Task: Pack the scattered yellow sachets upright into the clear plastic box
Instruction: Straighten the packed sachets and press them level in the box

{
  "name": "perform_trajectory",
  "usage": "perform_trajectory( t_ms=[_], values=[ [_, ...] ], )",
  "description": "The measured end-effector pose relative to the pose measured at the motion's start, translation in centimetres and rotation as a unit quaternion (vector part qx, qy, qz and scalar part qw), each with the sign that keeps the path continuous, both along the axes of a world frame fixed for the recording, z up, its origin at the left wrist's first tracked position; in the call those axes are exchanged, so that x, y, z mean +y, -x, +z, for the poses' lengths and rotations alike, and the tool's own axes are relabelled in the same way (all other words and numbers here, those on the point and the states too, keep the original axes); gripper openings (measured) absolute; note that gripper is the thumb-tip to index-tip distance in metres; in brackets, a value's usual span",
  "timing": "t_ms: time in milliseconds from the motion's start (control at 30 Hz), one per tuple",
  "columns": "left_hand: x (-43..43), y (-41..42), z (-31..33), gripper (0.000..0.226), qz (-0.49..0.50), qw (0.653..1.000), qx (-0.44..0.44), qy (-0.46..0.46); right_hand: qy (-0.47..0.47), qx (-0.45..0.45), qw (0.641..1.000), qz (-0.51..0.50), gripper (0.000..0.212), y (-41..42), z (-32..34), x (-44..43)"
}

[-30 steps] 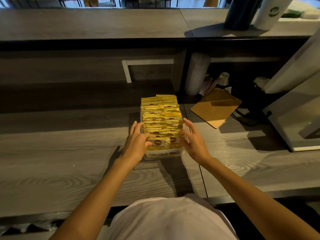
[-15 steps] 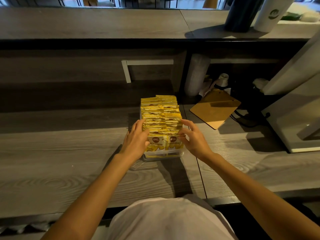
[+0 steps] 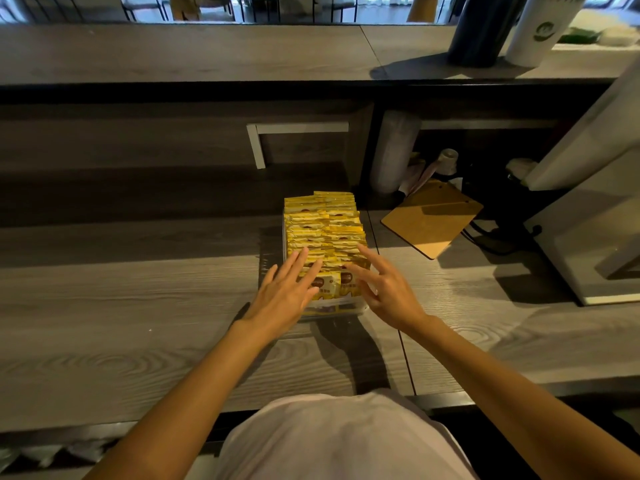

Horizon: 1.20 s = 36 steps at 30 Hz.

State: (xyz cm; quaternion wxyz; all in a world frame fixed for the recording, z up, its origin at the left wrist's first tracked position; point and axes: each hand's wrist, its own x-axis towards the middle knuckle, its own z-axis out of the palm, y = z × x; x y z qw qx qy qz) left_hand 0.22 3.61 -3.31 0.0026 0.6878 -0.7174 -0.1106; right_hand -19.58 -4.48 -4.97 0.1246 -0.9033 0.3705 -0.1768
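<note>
Yellow sachets [image 3: 325, 230] stand upright in two rows, filling the clear plastic box [image 3: 334, 310]. The box sits between both hands and runs away past the fingertips.

Left hand [image 3: 285, 294]: fingers straight, slightly spread, over the sachet tops at the near-left end, gripping nothing.

Right hand [image 3: 386, 292]: fingers splayed over the near-right tops, thumb down by the box's near corner, nothing held. Can't tell if the fingertips actually touch.

Wooden counter [image 3: 138, 306] is under both wrists. Brown board [image 3: 431, 220] lies beyond and right of the right hand, apart from the box. Dark cylinder [image 3: 481, 29] and white cup [image 3: 540, 29] are on the raised ledge, far past the right hand.
</note>
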Motion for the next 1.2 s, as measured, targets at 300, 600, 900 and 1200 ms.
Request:
perform_trajectory(
  t_ms=[300, 600, 900, 1200],
  values=[
    [0.6, -0.6, -0.9, 0.111, -0.033, 0.999, 0.010, -0.004, 0.033, -0.006, 0.996, 0.087, 0.077, 1.1, -1.6, 0.0],
    [-0.6, -1.5, -0.4, 0.111, 0.016, 0.999, 0.047, 0.011, 0.006, 0.013, 0.996, 0.085, 0.086, 0.4, -1.3, -1.5],
    [-4.9, -2.7, 0.9, 0.112, 0.107, 0.989, 0.097, -0.023, -0.031, 0.028, 0.999, 0.032, 0.080, -2.9, -0.1, -4.7],
    [-10.7, -4.5, 2.3, 0.099, 0.132, 0.987, 0.074, -0.054, -0.049, 0.128, 0.990, -0.019, 0.079, -6.5, 1.7, -10.0]
  ],
)
